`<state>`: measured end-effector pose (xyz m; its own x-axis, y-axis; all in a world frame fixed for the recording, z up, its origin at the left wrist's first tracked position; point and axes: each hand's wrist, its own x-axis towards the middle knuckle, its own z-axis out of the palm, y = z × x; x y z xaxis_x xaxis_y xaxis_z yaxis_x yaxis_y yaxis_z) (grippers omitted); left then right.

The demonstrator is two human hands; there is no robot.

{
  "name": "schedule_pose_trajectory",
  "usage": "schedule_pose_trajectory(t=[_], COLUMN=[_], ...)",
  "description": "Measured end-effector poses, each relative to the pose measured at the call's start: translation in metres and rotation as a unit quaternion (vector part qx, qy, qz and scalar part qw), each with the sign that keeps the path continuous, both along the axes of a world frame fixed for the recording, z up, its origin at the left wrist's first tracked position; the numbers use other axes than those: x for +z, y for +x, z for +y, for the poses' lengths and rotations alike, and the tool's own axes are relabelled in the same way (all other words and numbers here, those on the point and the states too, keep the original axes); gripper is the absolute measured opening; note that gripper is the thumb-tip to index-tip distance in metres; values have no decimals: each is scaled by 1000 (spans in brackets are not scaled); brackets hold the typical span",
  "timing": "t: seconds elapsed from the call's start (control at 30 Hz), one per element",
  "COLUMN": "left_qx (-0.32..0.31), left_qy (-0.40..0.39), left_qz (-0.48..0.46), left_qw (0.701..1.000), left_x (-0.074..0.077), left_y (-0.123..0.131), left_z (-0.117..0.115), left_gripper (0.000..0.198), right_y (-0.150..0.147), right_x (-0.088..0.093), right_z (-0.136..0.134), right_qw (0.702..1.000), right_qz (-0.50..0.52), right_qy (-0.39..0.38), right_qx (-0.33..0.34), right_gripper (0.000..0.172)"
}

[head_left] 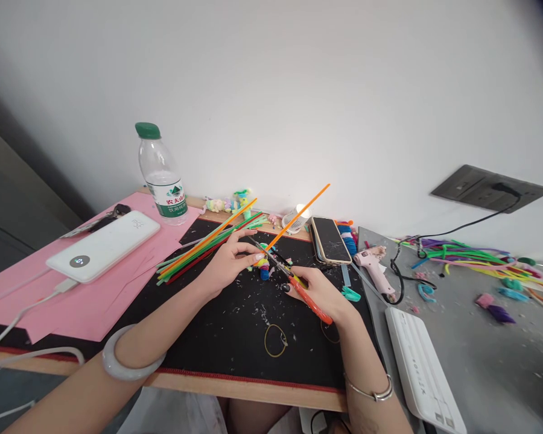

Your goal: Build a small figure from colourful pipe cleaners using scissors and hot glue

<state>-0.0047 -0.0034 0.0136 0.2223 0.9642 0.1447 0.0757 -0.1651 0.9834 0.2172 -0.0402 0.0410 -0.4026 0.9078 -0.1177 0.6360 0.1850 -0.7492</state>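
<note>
Between the thumb and fingers of my left hand [235, 258] is an orange pipe cleaner [298, 216], slanting up to the right. My right hand [319, 292] is closed on orange-handled scissors [305, 295]. Their blades point up and left, close to the pipe cleaner's lower end; whether they touch it I cannot tell. Behind and left of my left hand lies a bundle of green, red and orange pipe cleaners [203, 247]. Small colourful fuzzy pieces [265, 272] lie below the blades, partly hidden.
A black mat [235, 337] with scraps covers the table. A water bottle [165, 181] and white power bank [104, 244] stand left on pink paper. Right are a phone [331, 239], a glue gun [374, 271], another power bank [423, 367] and loose pipe cleaners [470, 256].
</note>
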Motion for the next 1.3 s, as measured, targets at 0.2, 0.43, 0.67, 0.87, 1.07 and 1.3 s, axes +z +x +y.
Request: schedule_pose_trajectory(t=[0.2,0.43,0.67,0.87,1.07,1.3], left_qx=[-2,2,4,-7,-20,3], left_qy=[6,12,18,44,57,54], left_qz=[5,15,8,57,81,88], left_qw=[1000,1000,1000,997,995,995], left_x=[1,3,4,4,3,-1], left_y=[0,0,-1,-4,-6,-6], left_z=[-1,-2,-2,0,4,4], left_gripper=[17,15,15,14,14,18], right_y=[2,2,3,4,4,4], right_x=[-1,-1,0,-1,-3,-3], right_z=[1,0,0,1,3,1], right_qw=[1000,1000,1000,1000,1000,1000], right_qz=[8,9,4,7,1,8], right_qy=[-8,-7,-6,-21,-24,-18], right_qx=[8,16,13,21,21,6], right_gripper=[26,25,25,26,30,31])
